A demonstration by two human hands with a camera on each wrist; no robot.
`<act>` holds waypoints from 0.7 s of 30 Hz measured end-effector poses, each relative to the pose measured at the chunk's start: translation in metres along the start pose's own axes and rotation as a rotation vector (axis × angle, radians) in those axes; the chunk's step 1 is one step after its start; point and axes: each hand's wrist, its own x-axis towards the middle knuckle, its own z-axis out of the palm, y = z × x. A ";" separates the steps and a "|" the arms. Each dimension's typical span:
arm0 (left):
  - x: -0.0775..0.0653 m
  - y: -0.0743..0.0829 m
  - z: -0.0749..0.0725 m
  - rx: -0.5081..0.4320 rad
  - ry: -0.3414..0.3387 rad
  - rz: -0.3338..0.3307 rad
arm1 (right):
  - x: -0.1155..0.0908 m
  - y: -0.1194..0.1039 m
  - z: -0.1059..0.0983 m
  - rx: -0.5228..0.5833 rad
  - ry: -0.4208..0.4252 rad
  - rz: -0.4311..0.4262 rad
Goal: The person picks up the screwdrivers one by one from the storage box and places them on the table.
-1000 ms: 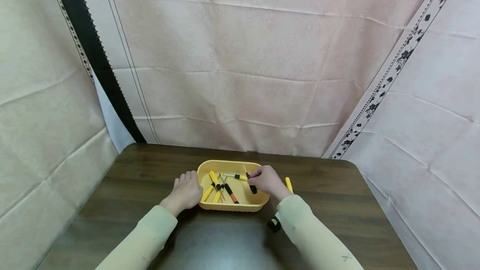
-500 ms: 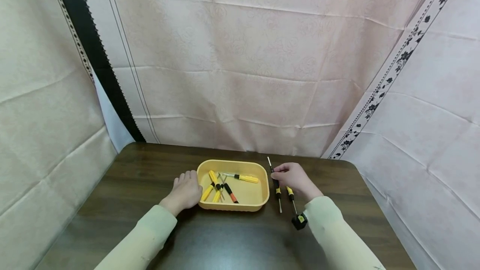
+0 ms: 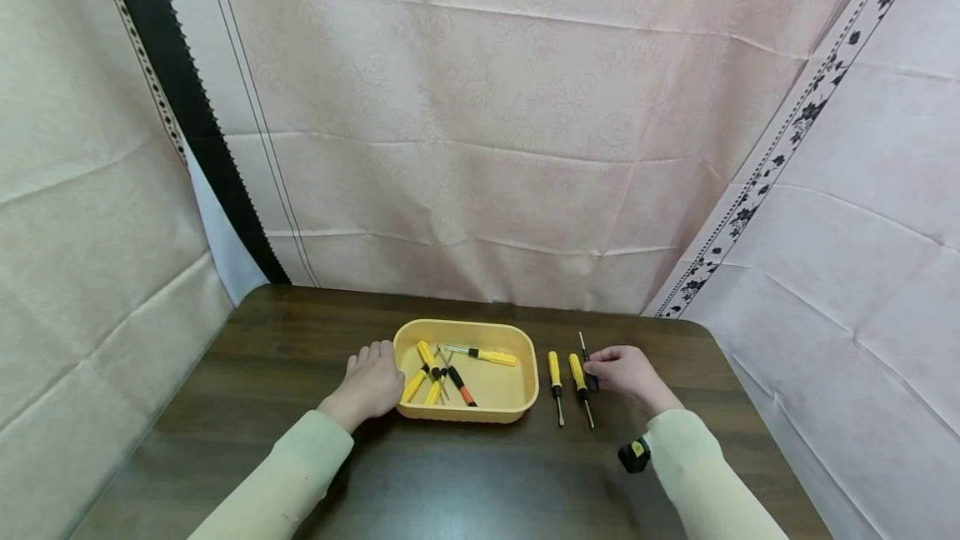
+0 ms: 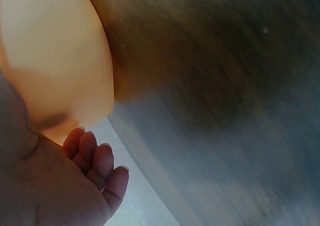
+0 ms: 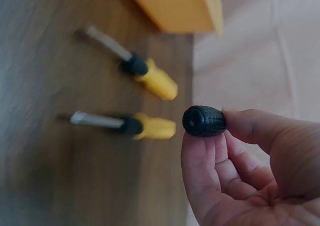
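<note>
In the head view my right hand (image 3: 626, 375) holds a black-handled screwdriver (image 3: 590, 373), its thin shaft pointing up and away. The right wrist view shows thumb and fingertips pinching its black textured handle (image 5: 204, 121). Just left of it, two yellow-handled screwdrivers, one nearer the hand (image 3: 577, 372) and one nearer the tray (image 3: 554, 367), lie side by side on the table. My left hand (image 3: 367, 386) rests against the left end of a yellow tray (image 3: 517, 394). Its fingers look loosely bent beside the tray's wall in the left wrist view; the thumb is hidden.
Inside the tray lie several yellow-handled screwdrivers (image 3: 495, 357) and a black-and-orange one (image 3: 462, 387). A black wrist camera (image 3: 634, 455) sits at my right sleeve. The dark wooden table (image 3: 450, 482) ends at a hanging pale cloth (image 3: 480, 190).
My right hand has carried the black-handled screwdriver out of the tray and rightward, past the two yellow-handled ones. The left hand and tray have stayed put.
</note>
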 end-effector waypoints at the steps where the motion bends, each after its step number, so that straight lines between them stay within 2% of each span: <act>1: 0.000 0.000 0.000 -0.002 0.000 0.001 | 0.000 0.004 -0.002 -0.003 -0.001 0.011; 10: 0.001 0.000 0.000 -0.005 0.002 0.004 | -0.002 0.040 -0.005 -0.016 0.043 0.111; 14: 0.001 0.001 -0.001 -0.007 0.006 0.006 | -0.004 0.047 -0.003 -0.007 0.046 0.141; 21: 0.001 0.001 -0.001 -0.015 0.002 0.000 | -0.006 0.054 0.003 -0.014 0.031 0.141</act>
